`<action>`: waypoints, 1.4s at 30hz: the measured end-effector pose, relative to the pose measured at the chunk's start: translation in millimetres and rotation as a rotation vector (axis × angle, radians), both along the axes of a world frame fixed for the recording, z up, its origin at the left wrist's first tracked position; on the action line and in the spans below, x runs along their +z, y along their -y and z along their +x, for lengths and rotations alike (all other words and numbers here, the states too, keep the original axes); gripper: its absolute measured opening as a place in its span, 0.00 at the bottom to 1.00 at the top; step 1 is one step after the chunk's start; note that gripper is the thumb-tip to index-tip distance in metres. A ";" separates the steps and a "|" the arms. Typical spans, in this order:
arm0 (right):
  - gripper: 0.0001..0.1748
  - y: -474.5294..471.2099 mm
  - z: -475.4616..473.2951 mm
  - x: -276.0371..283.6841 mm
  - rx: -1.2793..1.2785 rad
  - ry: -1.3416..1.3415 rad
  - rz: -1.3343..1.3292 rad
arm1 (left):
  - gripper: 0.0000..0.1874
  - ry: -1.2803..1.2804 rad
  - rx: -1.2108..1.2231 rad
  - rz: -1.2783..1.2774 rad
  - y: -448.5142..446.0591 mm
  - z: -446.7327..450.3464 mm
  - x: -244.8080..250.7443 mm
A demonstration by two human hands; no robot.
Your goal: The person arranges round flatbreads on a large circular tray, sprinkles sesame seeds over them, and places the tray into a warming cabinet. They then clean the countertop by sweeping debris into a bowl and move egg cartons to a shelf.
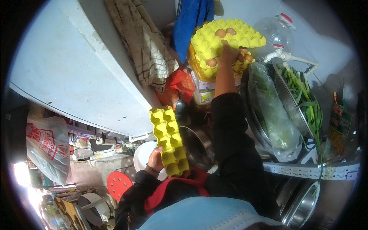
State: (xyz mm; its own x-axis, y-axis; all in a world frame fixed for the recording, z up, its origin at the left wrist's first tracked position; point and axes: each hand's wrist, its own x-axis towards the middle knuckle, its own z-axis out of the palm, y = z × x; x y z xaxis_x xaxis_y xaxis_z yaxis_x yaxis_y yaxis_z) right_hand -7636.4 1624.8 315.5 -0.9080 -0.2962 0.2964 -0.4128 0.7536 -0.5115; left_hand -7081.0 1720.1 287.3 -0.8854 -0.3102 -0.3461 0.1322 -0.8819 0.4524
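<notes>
My left hand (156, 159) holds a yellow egg-tray strip (170, 141) with two rows of hollows and no eggs in it, upright before my chest. My right hand (229, 54) reaches forward to a stack of yellow egg trays. Its thumb lies on the upper egg tray (207, 37) at the near edge, and the other fingers are hidden beneath. Two brown eggs (220, 33) rest on that upper tray. Below it, in the lower egg tray (207, 70), more brown eggs (211, 62) show on both sides of my wrist.
The trays stand on a cardboard box (205, 93). To the right are a white tap (278, 53), bagged vegetables (276, 123), a metal basin (291, 97) of green stalks (309, 106) and a large clear bottle (267, 31). A white cabinet-like panel (83, 74) fills the left. A metal pot (198, 148) sits below.
</notes>
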 end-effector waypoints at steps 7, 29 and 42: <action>0.16 6.6 32.5 3.8 -0.084 -0.120 -0.350 | 0.32 -0.035 -0.022 0.021 1.2 -4.5 2.3; 0.17 -25.2 36.7 43.1 0.065 -0.064 -0.544 | 0.34 -0.024 -0.060 0.020 3.4 -9.7 -0.8; 0.20 -96.7 79.0 78.6 0.059 -0.390 -0.283 | 0.30 0.000 -0.023 0.066 3.9 -12.2 -12.7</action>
